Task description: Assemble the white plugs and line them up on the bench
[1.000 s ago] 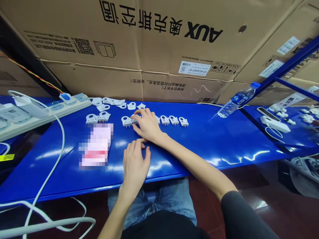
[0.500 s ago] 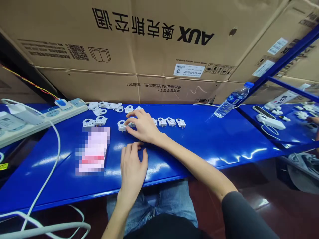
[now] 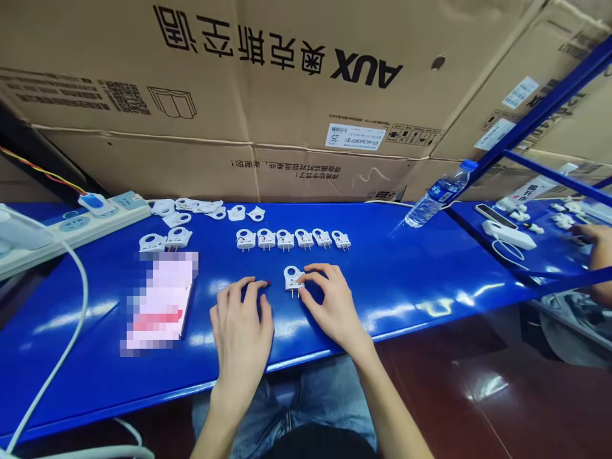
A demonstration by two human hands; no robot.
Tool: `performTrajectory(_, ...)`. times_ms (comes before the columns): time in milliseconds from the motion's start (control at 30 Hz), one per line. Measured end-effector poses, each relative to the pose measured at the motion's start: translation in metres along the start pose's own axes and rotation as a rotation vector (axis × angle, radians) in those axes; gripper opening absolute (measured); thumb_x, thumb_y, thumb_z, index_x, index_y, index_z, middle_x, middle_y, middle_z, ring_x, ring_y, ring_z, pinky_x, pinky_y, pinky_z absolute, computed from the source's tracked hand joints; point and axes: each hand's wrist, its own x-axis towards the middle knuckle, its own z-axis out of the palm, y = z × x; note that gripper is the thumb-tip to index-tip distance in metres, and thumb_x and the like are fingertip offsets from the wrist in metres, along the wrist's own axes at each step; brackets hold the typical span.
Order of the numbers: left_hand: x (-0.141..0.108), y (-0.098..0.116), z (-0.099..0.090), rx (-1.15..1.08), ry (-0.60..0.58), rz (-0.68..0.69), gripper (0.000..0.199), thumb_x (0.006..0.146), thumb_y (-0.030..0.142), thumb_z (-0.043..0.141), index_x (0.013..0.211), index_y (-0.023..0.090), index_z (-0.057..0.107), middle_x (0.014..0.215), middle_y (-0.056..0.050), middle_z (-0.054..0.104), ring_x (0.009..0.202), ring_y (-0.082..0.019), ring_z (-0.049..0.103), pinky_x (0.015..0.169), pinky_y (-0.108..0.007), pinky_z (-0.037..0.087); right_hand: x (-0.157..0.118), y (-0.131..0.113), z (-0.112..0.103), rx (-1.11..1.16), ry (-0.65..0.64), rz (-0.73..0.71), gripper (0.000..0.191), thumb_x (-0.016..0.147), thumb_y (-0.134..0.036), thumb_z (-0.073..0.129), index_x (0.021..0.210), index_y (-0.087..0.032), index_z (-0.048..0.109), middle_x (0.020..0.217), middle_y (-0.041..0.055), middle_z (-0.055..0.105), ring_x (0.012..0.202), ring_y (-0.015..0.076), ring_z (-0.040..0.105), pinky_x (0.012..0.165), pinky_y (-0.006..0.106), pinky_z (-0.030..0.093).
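Observation:
My right hand [image 3: 332,309] pinches the right side of a white two-pin plug with a ring-shaped top [image 3: 292,278], its pins pointing towards me. Fingers apart and curved, my left hand [image 3: 243,325] rests on the blue table left of that plug. A tiny red piece [image 3: 268,282] shows at its index fingertip; what it is I cannot make out. Behind both hands stands a row of several similar white plugs [image 3: 285,240], pins facing me. Two more plugs with ring tops [image 3: 165,241] lie at the left, near a pixelated pink-and-white flat item [image 3: 160,299].
White ring-shaped cover parts [image 3: 205,207] lie along the back edge beside a power strip [image 3: 71,223]. A water bottle [image 3: 440,194] leans by the blue frame [image 3: 549,169]. Large cardboard [image 3: 287,108] backs the table. Another person's hand [image 3: 600,252] is at far right.
My right hand has come from the row of plugs towards me, bringing one plug to the middle of the table. My left hand has shifted slightly left and nearer, and the view has turned slightly.

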Motion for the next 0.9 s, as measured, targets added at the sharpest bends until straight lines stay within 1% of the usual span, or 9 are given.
performTrajectory(133,0.0004,-0.0003,-0.0002,-0.016,-0.006,-0.004,0.022,0.101,0.023,0.048,0.11,0.023,0.068,0.126,-0.012,0.07,0.121,-0.036,0.059,0.089,-0.048,0.046,-0.0047,-0.0052,0.0047,0.008,0.003,0.037,0.015,0.1,-0.022,0.064,0.113,-0.027,0.07,0.129,0.0059,0.068,0.122,0.026,0.06,0.106,0.046,0.047)
performTrajectory(300,0.0002,0.0014,-0.0017,-0.009,-0.027,-0.018,0.026,0.102,0.026,0.047,0.119,0.023,0.067,0.128,-0.011,0.07,0.122,-0.035,0.058,0.091,-0.047,0.046,-0.005,-0.0066,-0.0007,-0.027,-0.098,-0.026,0.018,0.103,-0.021,0.06,0.116,-0.028,0.068,0.131,0.0043,0.067,0.122,0.0248,0.059,0.1,0.043,0.048)
performTrajectory(433,0.0002,0.0028,-0.0022,-0.006,-0.029,-0.033,0.024,0.102,0.028,0.048,0.112,0.024,0.07,0.13,-0.01,0.069,0.124,-0.035,0.057,0.091,-0.047,0.045,-0.0062,-0.0095,-0.0031,-0.081,-0.151,-0.059,0.019,0.104,-0.021,0.058,0.119,-0.028,0.067,0.132,0.0046,0.068,0.12,0.0244,0.06,0.096,0.042,0.048)
performTrajectory(633,0.0002,0.0021,-0.0023,0.004,-0.043,-0.02,0.023,0.104,0.03,0.046,0.105,0.023,0.069,0.129,-0.01,0.069,0.123,-0.034,0.057,0.09,-0.046,0.046,-0.0066,-0.0114,-0.0034,-0.09,-0.157,-0.048,0.018,0.105,-0.021,0.057,0.119,-0.027,0.066,0.132,0.0051,0.067,0.121,0.0244,0.059,0.096,0.041,0.047)
performTrajectory(733,0.0006,0.0016,-0.0017,-0.006,-0.034,-0.005,0.022,0.104,0.029,0.047,0.103,0.023,0.068,0.128,-0.011,0.069,0.121,-0.035,0.058,0.089,-0.047,0.046,-0.0068,-0.0107,-0.003,-0.085,-0.155,-0.046,0.018,0.105,-0.021,0.057,0.12,-0.027,0.066,0.131,0.005,0.067,0.121,0.0245,0.059,0.097,0.042,0.047)
performTrajectory(833,0.0015,0.0013,-0.0009,-0.066,-0.003,0.021,0.021,0.104,0.028,0.046,0.103,0.023,0.066,0.121,-0.011,0.071,0.116,-0.035,0.06,0.09,-0.049,0.048,-0.007,-0.0095,-0.0027,-0.083,-0.156,-0.046,0.019,0.105,-0.021,0.058,0.12,-0.028,0.066,0.131,0.0047,0.068,0.121,0.0248,0.059,0.097,0.043,0.047)
performTrajectory(900,0.0021,0.0014,-0.0005,-0.123,0.017,0.047,0.02,0.105,0.028,0.046,0.104,0.023,0.065,0.119,-0.011,0.071,0.115,-0.033,0.06,0.093,-0.05,0.049,-0.0072,-0.009,-0.0026,-0.086,-0.154,-0.05,0.02,0.105,-0.021,0.058,0.121,-0.028,0.066,0.131,0.0051,0.068,0.121,0.0254,0.059,0.097,0.043,0.048)
